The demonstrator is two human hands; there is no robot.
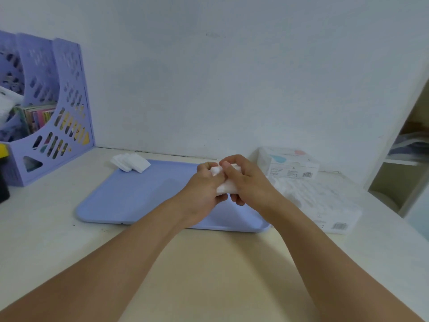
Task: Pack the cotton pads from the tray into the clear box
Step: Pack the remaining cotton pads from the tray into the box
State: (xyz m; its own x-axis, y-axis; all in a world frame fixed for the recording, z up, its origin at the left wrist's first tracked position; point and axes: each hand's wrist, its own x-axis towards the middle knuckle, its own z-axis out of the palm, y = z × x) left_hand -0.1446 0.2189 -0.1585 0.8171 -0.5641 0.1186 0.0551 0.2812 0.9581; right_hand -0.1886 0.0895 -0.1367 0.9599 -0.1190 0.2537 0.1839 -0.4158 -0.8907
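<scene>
A lilac tray point(130, 201) lies flat on the desk. Above its right half, my left hand point(204, 189) and my right hand point(246, 182) together grip a stack of white cotton pads point(224, 188), fingers wrapped around it. A few more white cotton pads point(130, 161) lie fanned over the tray's far left corner. The clear box point(325, 201) lies to the right of the tray, with white pads showing through it and a barcode label on its near side.
A white carton point(290, 163) with a barcode stands behind the clear box by the wall. A lilac magazine file rack point(53, 117) with books fills the far left. A shelf unit point(404, 159) stands at the right edge.
</scene>
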